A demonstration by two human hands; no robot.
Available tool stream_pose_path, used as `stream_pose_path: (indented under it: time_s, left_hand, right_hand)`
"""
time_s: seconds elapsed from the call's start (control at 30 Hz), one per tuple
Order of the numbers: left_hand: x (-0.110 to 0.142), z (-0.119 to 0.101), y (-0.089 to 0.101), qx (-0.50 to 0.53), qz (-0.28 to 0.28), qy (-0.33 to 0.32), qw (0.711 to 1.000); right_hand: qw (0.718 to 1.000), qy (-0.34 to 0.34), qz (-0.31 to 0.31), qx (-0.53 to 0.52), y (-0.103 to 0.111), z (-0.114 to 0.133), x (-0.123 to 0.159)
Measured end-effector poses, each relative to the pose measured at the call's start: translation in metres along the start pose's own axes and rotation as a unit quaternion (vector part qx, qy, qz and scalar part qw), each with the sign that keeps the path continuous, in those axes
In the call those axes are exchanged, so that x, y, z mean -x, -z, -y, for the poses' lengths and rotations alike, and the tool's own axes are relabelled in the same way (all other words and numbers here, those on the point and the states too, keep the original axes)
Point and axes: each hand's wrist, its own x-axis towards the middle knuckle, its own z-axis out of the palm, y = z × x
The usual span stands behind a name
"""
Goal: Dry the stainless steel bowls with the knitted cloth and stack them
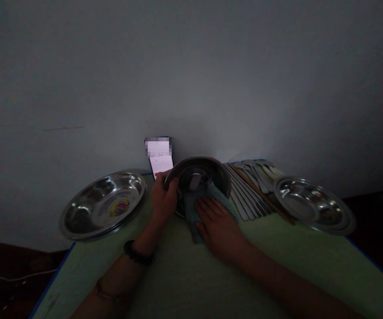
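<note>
A round stainless steel bowl (pixel 222 170) is tilted toward me at the middle of the table. My left hand (pixel 164 195) grips its left rim, thumb inside and fingers around the outside. Against the bowl's lower inner side, my right hand (pixel 216 223) presses a grey-green cloth (pixel 193 221). The right fingers lie stretched and close together over the cloth, and part of it hangs below the rim. The cloth and both hands hide part of the bowl.
Stacked steel basins (pixel 91 212) stand at the left, the top one bearing a coloured sticker. Rows of cutlery (pixel 249 199) lie right of the bowl, beside more steel dishes (pixel 314 204). A lit phone (pixel 161 161) leans on the wall (pixel 191 79) behind the green table (pixel 174 283).
</note>
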Motion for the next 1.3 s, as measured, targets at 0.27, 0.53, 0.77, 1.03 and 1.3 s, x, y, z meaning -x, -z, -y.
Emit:
stream_pose_path:
  time_s: [0.27,0.53,0.77,1.03,1.3]
  left_hand:
    - [-0.03,-0.04,0.022,0.068,0.165,-0.056,0.982]
    - [-0.029,-0.022,0.018,-0.008,0.118,-0.044,0.992]
    - [-0.005,-0.002,0.007,0.053,-0.004,-0.035,0.998]
    - [-0.003,-0.011,0.009,0.026,-0.031,-0.024,0.999]
    - [-0.019,-0.021,0.022,-0.051,0.113,-0.083,0.989]
  right_hand:
    - [0.998,0.044,0.025,-0.043,0.004,0.0,-0.003]
    - [0.999,0.026,0.016,-0.04,0.004,0.0,-0.003]
    - [1.0,0.012,0.018,-0.02,0.005,0.0,-0.002]
    - [1.0,0.009,0.007,-0.022,0.005,-0.001,-0.005]
    - [1.0,0.006,0.006,-0.011,0.005,0.001,-0.004]
